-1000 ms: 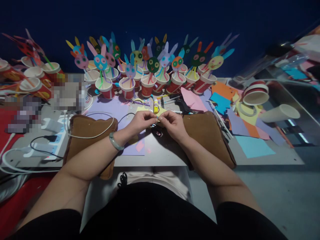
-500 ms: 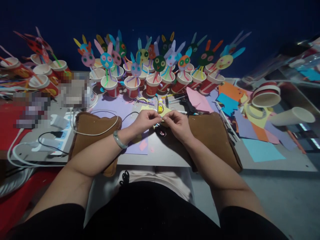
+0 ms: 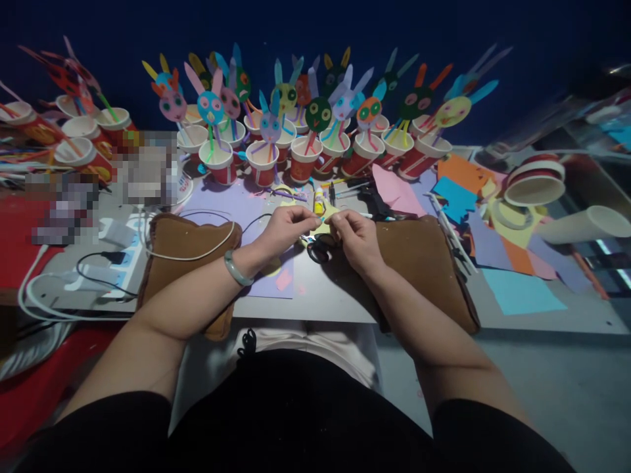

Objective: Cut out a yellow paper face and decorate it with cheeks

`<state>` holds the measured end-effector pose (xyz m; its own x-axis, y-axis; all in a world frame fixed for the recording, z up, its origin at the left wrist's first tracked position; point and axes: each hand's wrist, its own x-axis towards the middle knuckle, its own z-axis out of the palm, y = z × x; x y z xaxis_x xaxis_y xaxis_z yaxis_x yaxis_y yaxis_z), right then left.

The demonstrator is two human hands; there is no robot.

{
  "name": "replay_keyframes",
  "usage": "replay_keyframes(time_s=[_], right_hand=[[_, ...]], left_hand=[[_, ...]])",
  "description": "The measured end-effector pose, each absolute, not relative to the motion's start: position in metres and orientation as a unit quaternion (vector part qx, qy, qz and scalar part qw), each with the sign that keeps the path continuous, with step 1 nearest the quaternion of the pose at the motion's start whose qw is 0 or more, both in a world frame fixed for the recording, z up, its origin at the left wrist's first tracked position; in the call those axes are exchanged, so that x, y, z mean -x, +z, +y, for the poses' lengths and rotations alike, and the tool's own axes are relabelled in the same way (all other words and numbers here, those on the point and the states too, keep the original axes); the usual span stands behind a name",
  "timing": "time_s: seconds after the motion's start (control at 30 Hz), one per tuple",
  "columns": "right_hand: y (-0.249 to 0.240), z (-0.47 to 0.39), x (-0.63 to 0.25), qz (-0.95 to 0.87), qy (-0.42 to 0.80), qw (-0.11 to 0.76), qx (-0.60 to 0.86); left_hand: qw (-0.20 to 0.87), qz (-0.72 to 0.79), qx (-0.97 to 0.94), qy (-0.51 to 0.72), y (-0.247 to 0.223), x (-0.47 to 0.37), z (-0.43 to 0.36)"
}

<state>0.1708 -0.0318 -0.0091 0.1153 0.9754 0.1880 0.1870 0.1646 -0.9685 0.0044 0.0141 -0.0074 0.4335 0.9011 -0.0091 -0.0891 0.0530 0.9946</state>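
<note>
My left hand (image 3: 286, 226) and my right hand (image 3: 355, 238) are close together above the middle of the table, thumb and forefinger pinched on each. A tiny greenish bit shows at the left fingertips, too small to name. What the right fingers hold, if anything, is hidden. Just below the fingertips lie scissors with black handles (image 3: 320, 249). Beyond the hands a yellow glue bottle (image 3: 319, 201) lies by a piece of yellow paper (image 3: 331, 211). A bangle (image 3: 237, 268) circles my left wrist.
Red-and-white paper cups (image 3: 305, 161) with paper rabbit heads on coloured stems line the back. Brown cushions (image 3: 414, 266) lie under both forearms. Coloured paper sheets (image 3: 525, 292) and a paper roll lie right. A power strip (image 3: 125, 263) with cables is at left.
My fingertips have drawn slightly apart, and my right hand has turned a little. More of the scissors' black handles shows. The whole view has shifted slightly.
</note>
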Motion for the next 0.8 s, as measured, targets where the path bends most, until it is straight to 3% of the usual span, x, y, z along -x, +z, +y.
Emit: replay_keyframes(time_s=[0.8], right_hand=[[-0.0088, -0.0325, -0.1701, -0.558, 0.374, 0.52, 0.528]], left_hand=[[0.639, 0.381, -0.572, 0.346, -0.0042, -0.0047, 0.0108]])
